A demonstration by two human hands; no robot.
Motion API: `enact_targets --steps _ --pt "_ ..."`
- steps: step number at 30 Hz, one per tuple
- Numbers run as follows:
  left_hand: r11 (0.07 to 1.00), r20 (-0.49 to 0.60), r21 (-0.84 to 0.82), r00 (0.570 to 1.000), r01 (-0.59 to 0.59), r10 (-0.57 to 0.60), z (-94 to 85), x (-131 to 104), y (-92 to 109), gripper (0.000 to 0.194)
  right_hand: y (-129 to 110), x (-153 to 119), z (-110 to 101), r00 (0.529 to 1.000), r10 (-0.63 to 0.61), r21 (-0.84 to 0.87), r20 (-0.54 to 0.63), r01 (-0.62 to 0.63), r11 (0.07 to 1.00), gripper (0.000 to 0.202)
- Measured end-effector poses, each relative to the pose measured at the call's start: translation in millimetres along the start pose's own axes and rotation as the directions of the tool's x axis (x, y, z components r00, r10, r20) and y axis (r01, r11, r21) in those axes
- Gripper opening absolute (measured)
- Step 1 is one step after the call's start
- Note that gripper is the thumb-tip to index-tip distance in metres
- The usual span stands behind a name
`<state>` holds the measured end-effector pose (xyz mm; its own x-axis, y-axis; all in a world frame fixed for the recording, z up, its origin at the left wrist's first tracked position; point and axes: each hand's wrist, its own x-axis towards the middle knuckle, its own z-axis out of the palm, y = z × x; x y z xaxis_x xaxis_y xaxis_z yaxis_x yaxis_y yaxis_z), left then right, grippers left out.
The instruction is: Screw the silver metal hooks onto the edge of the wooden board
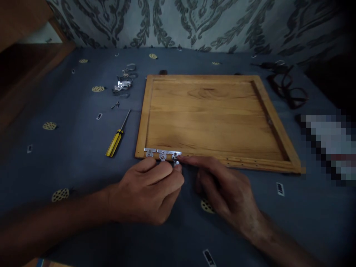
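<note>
A wooden frame with a flat wood panel lies on the blue patterned cloth. Along its near left edge sit three small shiny metal clips, among them a left clip and a middle clip. My left hand is closed, its thumb and fingers pinching the rightmost metal clip at the edge. From the other side, my right hand reaches in with its index finger stretched out, the tip against that same clip. The right hand's other fingers are curled, with nothing visible in them.
Left of the frame lie a yellow-handled screwdriver, a few small screws and a pile of metal clips. Eyeglasses rest at the right, near a blurred pale object. Patterned fabric rises behind.
</note>
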<state>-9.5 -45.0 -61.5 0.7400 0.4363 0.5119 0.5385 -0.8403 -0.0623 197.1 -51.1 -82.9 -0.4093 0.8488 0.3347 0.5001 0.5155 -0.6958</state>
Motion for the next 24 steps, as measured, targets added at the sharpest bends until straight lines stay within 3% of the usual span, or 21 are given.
enact_targets --steps 11,24 --pt "0.998 -0.068 0.047 0.997 -0.042 0.045 0.4 2.9 0.6 0.007 0.1 0.0 -0.8 0.999 0.033 0.032 0.01 -0.033 0.999 0.04" --pt "1.0 -0.098 0.018 0.995 0.025 -0.023 4.2 -1.4 5.4 0.008 0.7 -2.9 -1.7 0.998 0.066 0.057 0.001 -0.066 0.996 0.039"
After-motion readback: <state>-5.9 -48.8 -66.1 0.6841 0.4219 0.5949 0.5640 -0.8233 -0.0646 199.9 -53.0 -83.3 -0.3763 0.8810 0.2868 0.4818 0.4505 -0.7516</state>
